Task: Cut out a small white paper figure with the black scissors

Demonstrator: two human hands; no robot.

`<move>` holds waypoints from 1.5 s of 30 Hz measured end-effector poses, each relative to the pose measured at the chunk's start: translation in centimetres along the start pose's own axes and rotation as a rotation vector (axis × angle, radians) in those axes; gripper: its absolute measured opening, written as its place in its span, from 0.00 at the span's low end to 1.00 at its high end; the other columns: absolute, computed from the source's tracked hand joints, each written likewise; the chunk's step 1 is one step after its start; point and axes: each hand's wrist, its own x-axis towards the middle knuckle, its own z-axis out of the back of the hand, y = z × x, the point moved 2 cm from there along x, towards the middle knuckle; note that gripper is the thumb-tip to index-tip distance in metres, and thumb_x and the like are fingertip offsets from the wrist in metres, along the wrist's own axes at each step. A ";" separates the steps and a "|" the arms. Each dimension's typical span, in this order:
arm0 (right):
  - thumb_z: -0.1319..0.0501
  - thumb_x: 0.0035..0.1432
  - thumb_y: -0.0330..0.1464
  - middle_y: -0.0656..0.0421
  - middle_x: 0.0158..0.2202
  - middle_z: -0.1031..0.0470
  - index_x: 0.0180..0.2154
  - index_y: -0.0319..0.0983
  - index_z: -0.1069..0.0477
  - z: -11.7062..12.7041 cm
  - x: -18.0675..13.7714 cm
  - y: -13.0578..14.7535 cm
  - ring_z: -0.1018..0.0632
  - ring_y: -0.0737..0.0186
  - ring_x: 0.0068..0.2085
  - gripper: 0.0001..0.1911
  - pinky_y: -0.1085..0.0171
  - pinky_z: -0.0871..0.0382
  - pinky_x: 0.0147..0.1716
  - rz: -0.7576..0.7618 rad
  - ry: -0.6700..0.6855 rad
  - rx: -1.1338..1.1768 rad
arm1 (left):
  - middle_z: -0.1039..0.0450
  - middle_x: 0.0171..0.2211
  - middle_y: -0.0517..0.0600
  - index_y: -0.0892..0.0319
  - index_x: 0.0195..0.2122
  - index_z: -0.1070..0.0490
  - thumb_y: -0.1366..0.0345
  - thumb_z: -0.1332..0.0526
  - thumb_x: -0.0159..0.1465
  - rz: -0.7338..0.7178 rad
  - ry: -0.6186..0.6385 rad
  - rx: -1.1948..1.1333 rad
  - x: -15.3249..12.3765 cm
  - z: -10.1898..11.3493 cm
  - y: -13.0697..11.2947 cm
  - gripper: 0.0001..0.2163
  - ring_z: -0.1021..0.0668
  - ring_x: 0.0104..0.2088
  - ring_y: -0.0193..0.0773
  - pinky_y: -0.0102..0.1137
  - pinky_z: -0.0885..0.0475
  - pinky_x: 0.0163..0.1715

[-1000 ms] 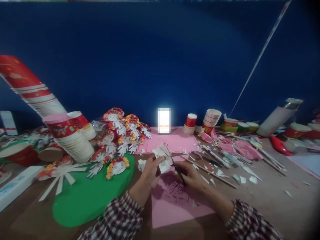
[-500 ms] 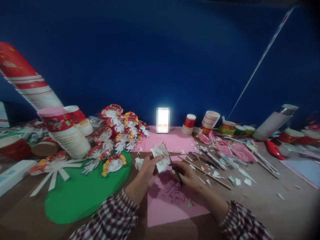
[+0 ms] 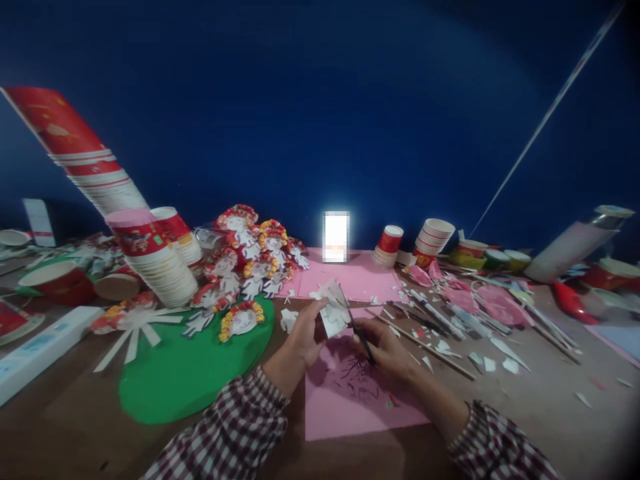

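Observation:
My left hand (image 3: 304, 337) pinches a small white paper cut-out (image 3: 332, 308) above a pink sheet (image 3: 350, 400) on the brown table. My right hand (image 3: 386, 348) grips small black scissors (image 3: 356, 325), whose blades reach into the cut-out's right edge. Dark thin paper trimmings (image 3: 356, 373) lie on the pink sheet under both hands. Both forearms wear checked sleeves.
A green round sheet (image 3: 190, 373) lies to the left with paper doll figures (image 3: 245, 260) behind it. Stacks of red and white paper cups (image 3: 155, 260) lean at the left. A bright phone (image 3: 335, 236) stands at the back. Pens, sticks and scraps (image 3: 450, 313) litter the right side.
The view shifted slightly, up and then to the left. Both hands stay together over the pink sheet, still working the scissors on the white cut-out.

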 end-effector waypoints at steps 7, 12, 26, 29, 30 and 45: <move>0.36 0.53 0.40 0.63 0.25 0.35 0.43 0.39 0.29 -0.2 -0.2 0.0 0.39 0.72 0.22 0.17 0.71 0.48 0.19 0.016 -0.056 0.038 | 0.24 0.25 0.51 0.64 0.32 0.28 0.68 0.30 0.44 -0.064 -0.032 0.102 -0.3 -0.3 0.0 0.14 0.24 0.24 0.37 0.30 0.29 0.27; 0.36 0.52 0.41 0.62 0.26 0.34 0.44 0.38 0.30 0.1 -0.1 -0.4 0.37 0.70 0.25 0.20 0.70 0.46 0.21 0.011 -0.024 -0.023 | 0.24 0.25 0.51 0.65 0.33 0.28 0.68 0.30 0.43 -0.097 -0.020 0.079 -0.1 -0.3 0.0 0.15 0.24 0.25 0.36 0.30 0.29 0.28; 0.37 0.52 0.43 0.58 0.28 0.29 0.44 0.37 0.28 0.0 0.0 0.2 0.32 0.65 0.29 0.21 0.68 0.40 0.25 0.058 -0.019 -0.046 | 0.26 0.23 0.51 0.67 0.30 0.28 0.66 0.30 0.43 -0.089 -0.001 0.137 -0.3 -0.4 0.1 0.14 0.25 0.23 0.36 0.30 0.29 0.26; 0.37 0.51 0.44 0.58 0.29 0.28 0.44 0.37 0.28 0.0 0.0 0.2 0.30 0.63 0.30 0.22 0.67 0.37 0.28 0.054 -0.022 -0.054 | 0.26 0.23 0.51 0.66 0.29 0.28 0.66 0.30 0.44 -0.094 0.000 0.139 -0.2 -0.3 0.2 0.14 0.25 0.23 0.36 0.30 0.30 0.26; 0.37 0.51 0.44 0.58 0.29 0.27 0.44 0.37 0.28 0.0 0.0 0.2 0.30 0.63 0.30 0.22 0.66 0.36 0.29 0.055 -0.024 -0.053 | 0.26 0.23 0.50 0.66 0.30 0.28 0.66 0.30 0.44 -0.092 -0.005 0.142 -0.2 -0.3 0.2 0.13 0.25 0.23 0.35 0.30 0.30 0.26; 0.37 0.53 0.41 0.58 0.31 0.28 0.45 0.36 0.29 0.3 -0.1 0.4 0.29 0.64 0.32 0.20 0.67 0.36 0.31 0.064 -0.006 -0.037 | 0.25 0.26 0.52 0.66 0.33 0.28 0.67 0.31 0.45 -0.052 0.012 0.140 -0.3 -0.5 0.0 0.14 0.24 0.24 0.36 0.30 0.29 0.27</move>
